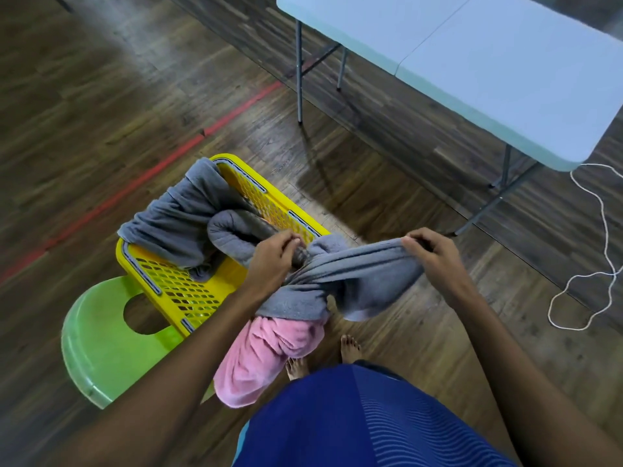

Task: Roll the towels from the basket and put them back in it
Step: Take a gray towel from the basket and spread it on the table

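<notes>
**Risk of a dropped towel, a tipped basket**

Pinched at both ends: left hand [273, 254] and right hand [435, 254] each gripping the grey towel [354, 274], stretched in the air just beside the basket [135, 261]. Hanging under it, seemingly caught in its folds, a pink towel [266, 352] — likely to slip to the floor with any shake. Basket perched on a stool [97, 348], easily tipped by a tug on the other towels [182, 214] draped over its rim. No rolling yet — bench [488, 79] well apart, with a loose cord [603, 230] to trip on.
</notes>
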